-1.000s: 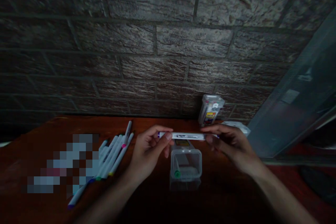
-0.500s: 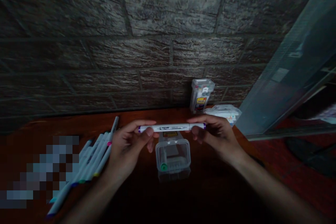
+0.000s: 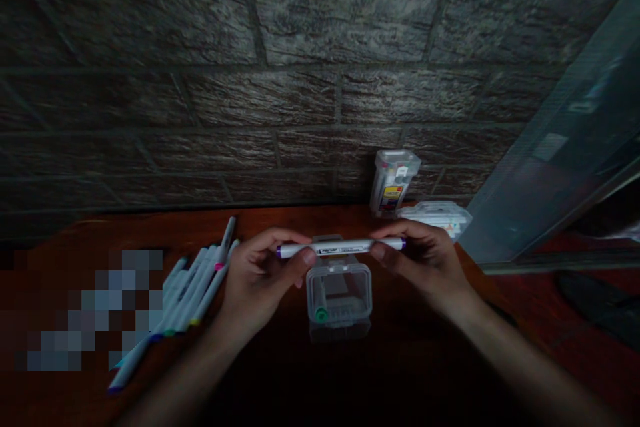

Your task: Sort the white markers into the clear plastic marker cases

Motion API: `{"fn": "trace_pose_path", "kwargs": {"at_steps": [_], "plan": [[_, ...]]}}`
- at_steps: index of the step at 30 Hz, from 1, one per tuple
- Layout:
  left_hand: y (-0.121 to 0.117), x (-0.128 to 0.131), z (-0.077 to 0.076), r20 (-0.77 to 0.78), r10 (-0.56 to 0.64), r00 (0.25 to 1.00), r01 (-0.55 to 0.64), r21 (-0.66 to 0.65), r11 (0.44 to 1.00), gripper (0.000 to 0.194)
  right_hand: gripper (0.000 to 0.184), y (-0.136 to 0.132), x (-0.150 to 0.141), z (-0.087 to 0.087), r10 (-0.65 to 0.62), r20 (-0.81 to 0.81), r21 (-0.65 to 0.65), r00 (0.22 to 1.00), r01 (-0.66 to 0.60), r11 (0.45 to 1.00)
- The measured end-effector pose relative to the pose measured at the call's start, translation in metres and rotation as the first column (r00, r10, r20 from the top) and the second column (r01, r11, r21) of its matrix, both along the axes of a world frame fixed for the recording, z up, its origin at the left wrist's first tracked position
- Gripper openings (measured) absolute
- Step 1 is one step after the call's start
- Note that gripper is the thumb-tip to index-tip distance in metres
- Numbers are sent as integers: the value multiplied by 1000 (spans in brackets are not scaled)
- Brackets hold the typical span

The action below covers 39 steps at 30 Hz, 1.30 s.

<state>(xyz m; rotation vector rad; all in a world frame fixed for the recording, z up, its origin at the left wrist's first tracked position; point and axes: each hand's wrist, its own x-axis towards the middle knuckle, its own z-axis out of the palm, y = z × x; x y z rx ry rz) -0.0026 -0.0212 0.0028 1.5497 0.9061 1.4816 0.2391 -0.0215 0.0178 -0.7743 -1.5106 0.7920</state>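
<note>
A white marker (image 3: 345, 247) with purple ends lies level between my two hands, its printed label facing me. My left hand (image 3: 267, 270) pinches it near the left end between thumb and fingers. Near the right end, my right hand (image 3: 425, 260) grips it the same way. Just below and behind the marker, a clear plastic case (image 3: 367, 290) lies on its side with its opening towards me. Inside it, at the left, rests a green-ended marker (image 3: 321, 314).
Several white markers (image 3: 193, 287) with coloured ends lie on the brown table (image 3: 165, 227) left of my hands; a blurred patch covers part of that area. By the brick wall (image 3: 300, 93) stands a clear case of markers (image 3: 394, 183). Another clear case (image 3: 450, 217) lies beside it.
The view has shifted. Both hands keep hold of the purple-ended marker, and my right-hand fingers have moved slightly inward along it. The other markers and the cases stay as they were.
</note>
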Motion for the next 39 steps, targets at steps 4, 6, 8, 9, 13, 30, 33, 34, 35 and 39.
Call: {"fn": "trace_pose_path", "kwargs": {"at_steps": [4, 6, 8, 9, 13, 30, 33, 34, 35, 39], "plan": [[2, -1, -7, 81, -78, 994, 81, -40, 996, 6, 13, -2, 0, 1, -21, -11, -52, 1000, 21, 998], [2, -2, -7, 126, -111, 986, 119, -53, 992, 8, 10, -2, 1, -1, -10, -16, -92, 1000, 9, 996], [2, -1, -7, 157, -140, 978, 150, -49, 988, 12, 9, -1, 3, -4, 12, -38, -136, 999, -17, 990], [2, -1, -7, 168, -151, 974, 161, -44, 986, 13, 8, -1, 4, -6, 23, -52, -154, 998, -31, 988], [2, -2, -6, 190, -175, 966, 185, -32, 982, 12, 9, 1, 6, -10, 27, -58, -180, 998, -37, 983], [0, 0, 3, 32, -59, 998, 59, -12, 998, 8, 23, 0, 3, -2, 4, 37, -41, 999, -3, 999], [1, 0, 2, 21, -63, 998, 62, 1, 998, 4, 19, -1, 2, -1, -10, 36, -47, 999, 12, 999], [1, 0, 3, 20, -64, 998, 64, 5, 998, 4, 17, -2, 2, -1, -21, 36, -50, 999, 23, 998], [1, 0, 3, 21, -66, 998, 65, 7, 998, 4, 15, -2, 1, 0, -33, 36, -54, 999, 35, 998], [2, -1, 2, 38, -70, 997, 70, -5, 998, 5, 9, -3, 0, 1, -36, 5, -94, 999, 36, 995]]}}
